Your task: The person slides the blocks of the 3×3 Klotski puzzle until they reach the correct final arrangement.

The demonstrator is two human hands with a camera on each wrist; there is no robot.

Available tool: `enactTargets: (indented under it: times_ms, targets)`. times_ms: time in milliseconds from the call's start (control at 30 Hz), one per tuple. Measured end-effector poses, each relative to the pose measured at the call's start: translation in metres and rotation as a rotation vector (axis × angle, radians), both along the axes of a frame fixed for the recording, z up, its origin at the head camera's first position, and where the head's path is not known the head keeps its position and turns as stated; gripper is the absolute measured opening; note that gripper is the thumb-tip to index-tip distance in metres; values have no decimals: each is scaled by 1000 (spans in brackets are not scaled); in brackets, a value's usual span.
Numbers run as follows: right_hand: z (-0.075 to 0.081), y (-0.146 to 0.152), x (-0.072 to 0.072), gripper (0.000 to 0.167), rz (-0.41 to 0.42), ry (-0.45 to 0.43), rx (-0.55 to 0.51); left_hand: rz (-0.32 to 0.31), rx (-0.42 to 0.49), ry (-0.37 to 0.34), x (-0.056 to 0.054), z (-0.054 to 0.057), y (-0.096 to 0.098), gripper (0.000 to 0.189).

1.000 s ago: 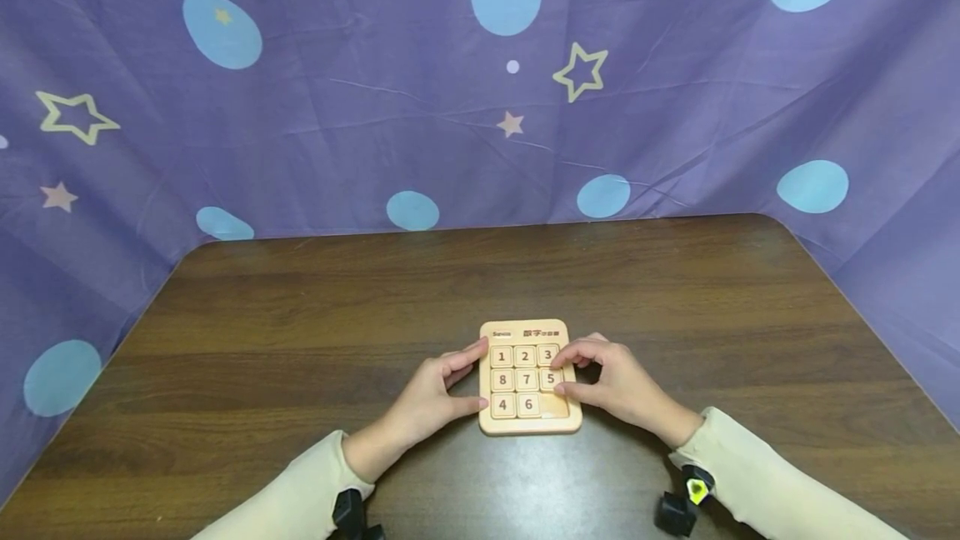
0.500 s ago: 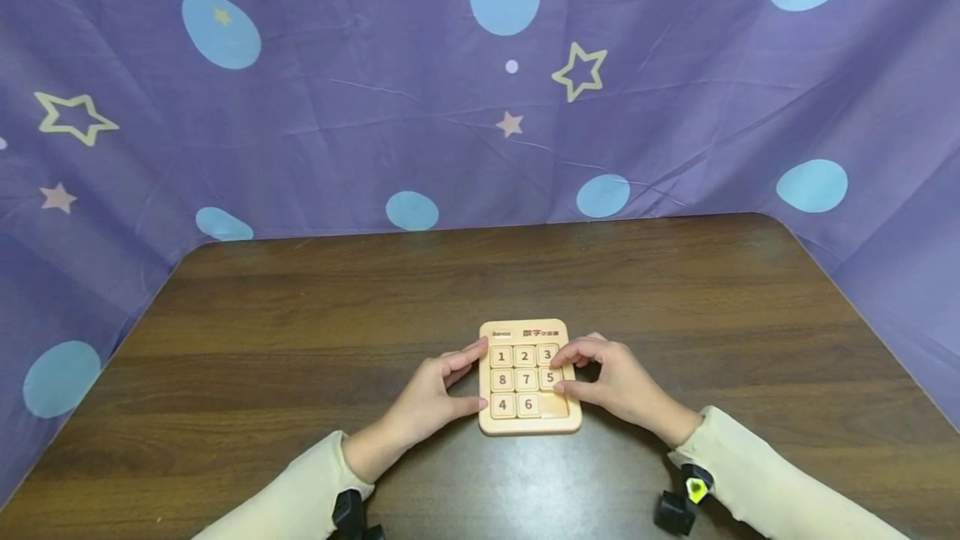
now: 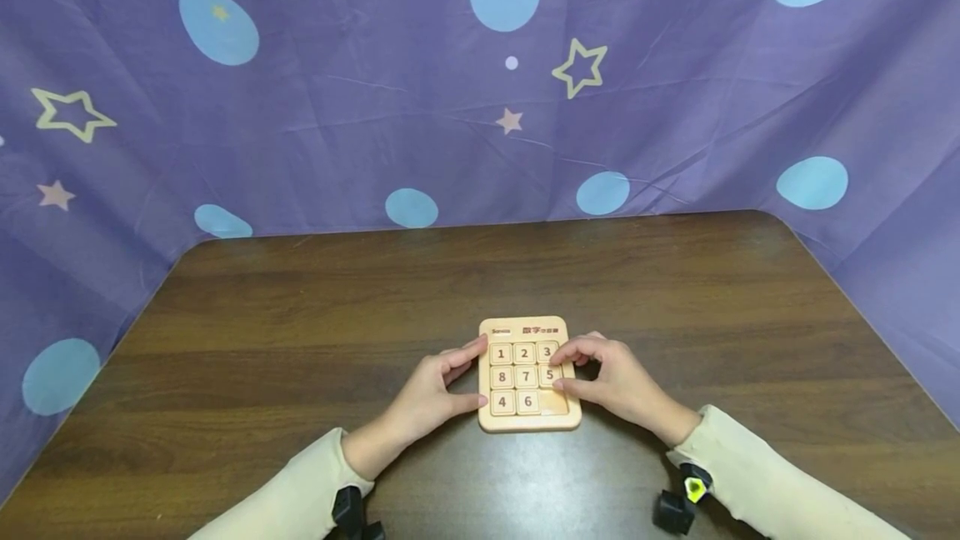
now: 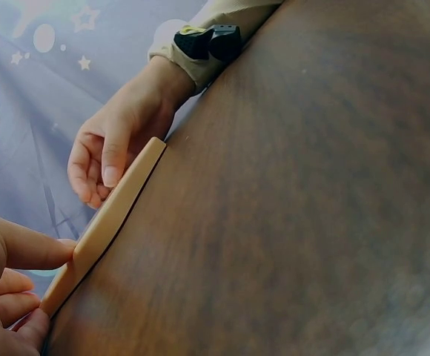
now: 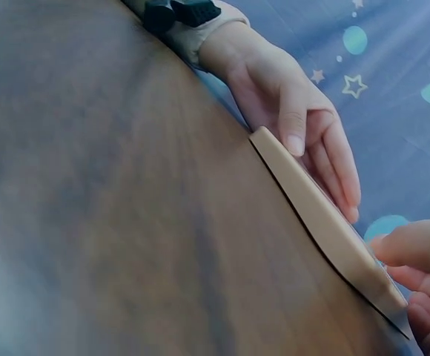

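Number sliding puzzle board lies flat on the wood-grain table, near side, one hand at each side. Versus half a second ago: next to nothing. Board, table edge and purple backdrop all sit slightly higher in the head view, so it reads as a small camera tilt, not a push on the board.

Tile order same as before: top row tile 1, tile 2, tile 3; middle row tile 8, tile 7, tile 5; bottom row tile 4, tile 6, then the bare slot at bottom right, directly below tile 5.

Left hand same pose: index finger and thumb extended, well apart, tips on the board's left edge, upper and lower.

Right hand also same: index tip where tile 3 meets tile 5, thumb tip at tile 5's lower right corner. Tips apart; can't tell whether they pinch tile 5 or only rest on it. Wrist views show the board edge-on, tile faces hidden.

Pale sleeves on both arms, black device at each wrist, unchanged.
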State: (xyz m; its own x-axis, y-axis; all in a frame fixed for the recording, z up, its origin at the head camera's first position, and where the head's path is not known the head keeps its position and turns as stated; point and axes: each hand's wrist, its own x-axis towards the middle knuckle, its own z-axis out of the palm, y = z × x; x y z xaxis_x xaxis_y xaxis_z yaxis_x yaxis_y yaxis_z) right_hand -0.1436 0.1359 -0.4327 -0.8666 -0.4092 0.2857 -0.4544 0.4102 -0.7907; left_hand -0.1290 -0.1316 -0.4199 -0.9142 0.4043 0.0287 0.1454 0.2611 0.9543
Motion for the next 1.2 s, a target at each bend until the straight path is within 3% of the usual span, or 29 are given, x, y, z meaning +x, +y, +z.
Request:
enactTargets:
  times_ms: [433,933,1200]
  targets:
    - [3,-23,22,22,53,-27,-115,-9,-12,31,-1,0,0,64]
    - [3,-40,29,22,-2,6,-53,-20,13,27,-1,-1,-1,64]
    - [3,-46,30,24,-47,81,-25,-18,14,23,-1,-1,-1,65]
